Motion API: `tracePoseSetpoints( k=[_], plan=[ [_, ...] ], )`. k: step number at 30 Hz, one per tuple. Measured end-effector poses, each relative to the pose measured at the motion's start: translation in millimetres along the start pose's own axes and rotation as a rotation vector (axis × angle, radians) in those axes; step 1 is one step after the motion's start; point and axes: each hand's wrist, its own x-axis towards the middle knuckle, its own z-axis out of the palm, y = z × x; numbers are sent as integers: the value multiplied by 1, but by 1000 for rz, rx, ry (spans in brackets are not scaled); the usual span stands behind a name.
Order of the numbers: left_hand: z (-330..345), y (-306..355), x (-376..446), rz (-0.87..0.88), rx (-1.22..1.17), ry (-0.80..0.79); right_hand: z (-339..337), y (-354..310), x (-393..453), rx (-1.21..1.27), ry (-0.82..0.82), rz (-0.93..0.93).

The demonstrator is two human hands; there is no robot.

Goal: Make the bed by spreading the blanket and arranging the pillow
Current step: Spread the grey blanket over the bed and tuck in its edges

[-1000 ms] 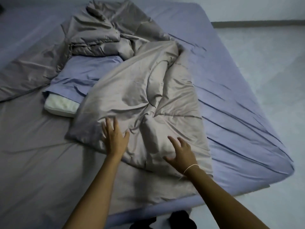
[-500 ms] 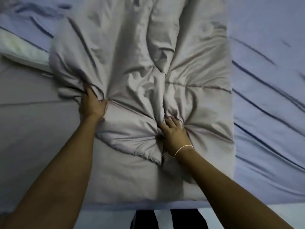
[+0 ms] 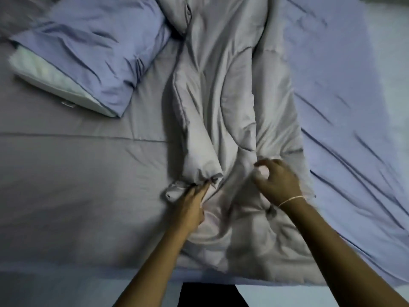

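The grey quilted blanket (image 3: 223, 89) lies bunched in a long crumpled strip down the middle of the bed. Its near end reaches the bed's front edge. My left hand (image 3: 191, 207) pinches a gathered fold at the blanket's left edge, its fingers pointing up and to the right. My right hand (image 3: 277, 181) is blurred, with curled fingers and thumb around a bunch of blanket fabric. A thin band circles its wrist. The pillow (image 3: 93, 52), in a lilac case with its white inner showing at the open end, lies at the upper left, beside the blanket.
A grey sheet (image 3: 66, 196) covers the left part of the mattress and a wrinkled lilac sheet (image 3: 354, 103) the right. Pale floor (image 3: 396, 63) shows at the far right and along the bottom. My dark clothing (image 3: 210, 295) stands against the bed's front edge.
Both hands went from lying open on the blanket to gripping it. The blanket has been drawn in narrower. The pillow shows more fully.
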Motion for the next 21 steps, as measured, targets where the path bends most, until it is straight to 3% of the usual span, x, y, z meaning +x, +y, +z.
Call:
tracePoseSetpoints(
  k=[3,5,8,12,16,21],
  plan=[
    [21,2,-15,-130,-12,107,-5,-41,47,34,156,-251],
    [24,-1,-18,-210,29,253,12,-67,78,-84,51,-331],
    [20,-10,-20,-363,113,444,61,-68,106,-312,-201,-273],
    [13,-17,-19,-625,181,585,97,-26,109,-371,-192,-218],
    [18,-9,3,-550,87,641,72,-3,102,-326,-13,-376],
    [32,57,49,-235,-87,549,14,69,84,-161,243,-486]
  ],
)
